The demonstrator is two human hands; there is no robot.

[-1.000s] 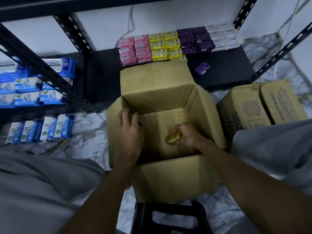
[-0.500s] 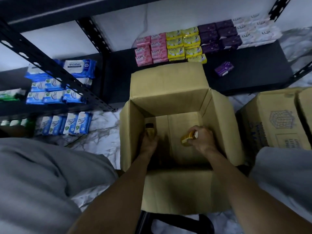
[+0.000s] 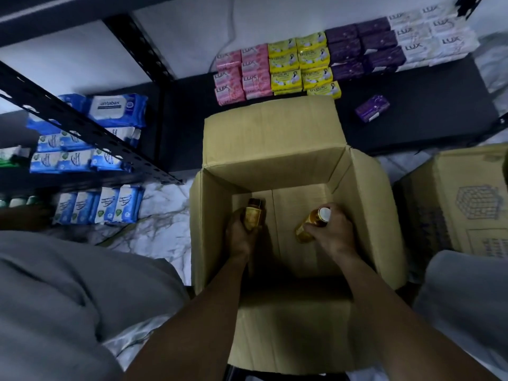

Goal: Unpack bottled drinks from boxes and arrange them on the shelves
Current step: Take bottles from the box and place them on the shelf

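An open cardboard box (image 3: 272, 138) stands on the floor in front of me, its flaps spread outward. Both my hands are inside it. My left hand (image 3: 240, 237) grips a small amber bottle with a dark cap (image 3: 253, 214) near the box's left wall. My right hand (image 3: 331, 233) grips a second amber bottle with a white cap (image 3: 312, 222), tilted with its cap up and to the right. The box floor around them looks bare. The low black shelf (image 3: 428, 114) lies just beyond the box.
Stacked soap bars (image 3: 299, 67) in pink, yellow, purple and white line the shelf's back; one purple bar (image 3: 372, 108) lies loose. Blue wipe packs (image 3: 115, 110) fill the left shelf and floor. A closed carton (image 3: 461, 204) stands at right. My grey-clad knees flank the box.
My left hand went from the box's left rim down inside and took hold of a dark-capped bottle. My right hand lifted its bottle slightly. The view shifted left.
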